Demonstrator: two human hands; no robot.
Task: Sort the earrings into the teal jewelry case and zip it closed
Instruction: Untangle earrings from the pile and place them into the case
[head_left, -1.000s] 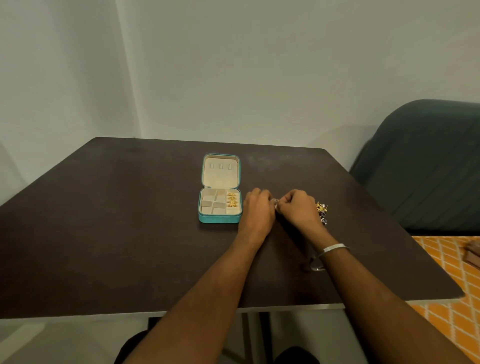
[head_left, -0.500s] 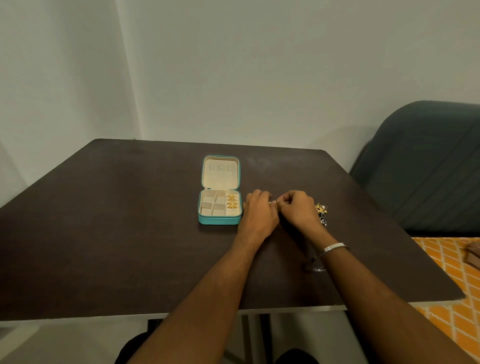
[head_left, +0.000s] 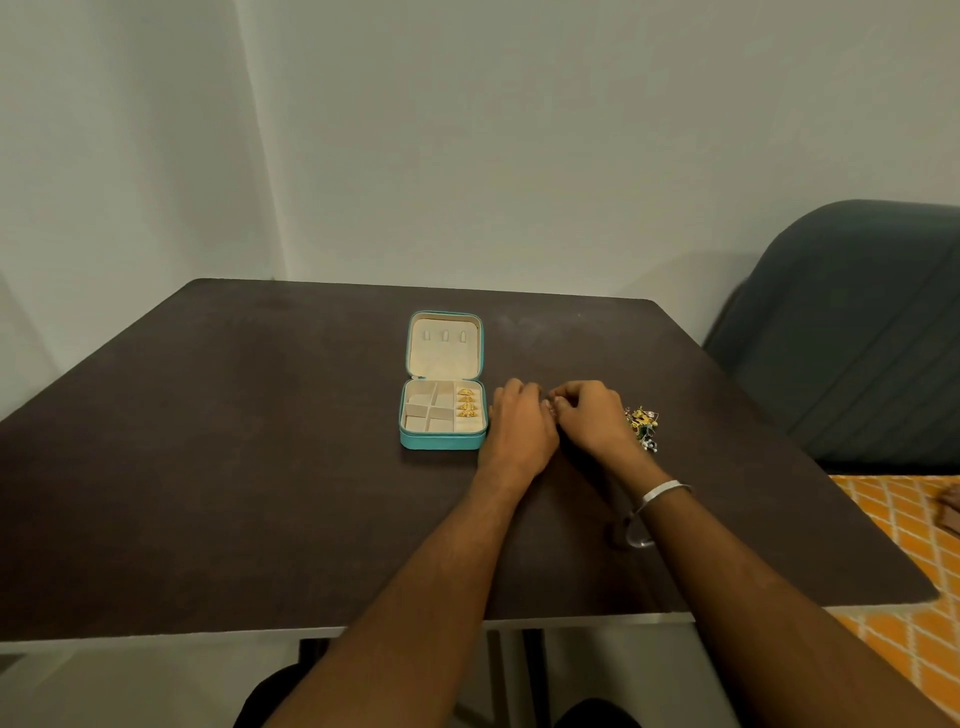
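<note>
Both hands are working a small earring just right of the open teal case.

The left hand (head_left: 519, 426) and right hand (head_left: 589, 415) are meeting fingertip to fingertip, both seeming to be pinching one tiny pale piece between them, too small to make out; likely they are separating or fastening it before it is going into the case (head_left: 442, 441). The case is lying flat on the dark table (head_left: 208, 467) with its lid (head_left: 443, 345) folded back, so every compartment is staying reachable. Its right-hand column is holding gold earrings (head_left: 467, 404) in a row, while the other cream compartments are looking empty. Further right of the case, beyond the right hand, a small heap of unsorted earrings (head_left: 643, 423) is waiting.
</note>
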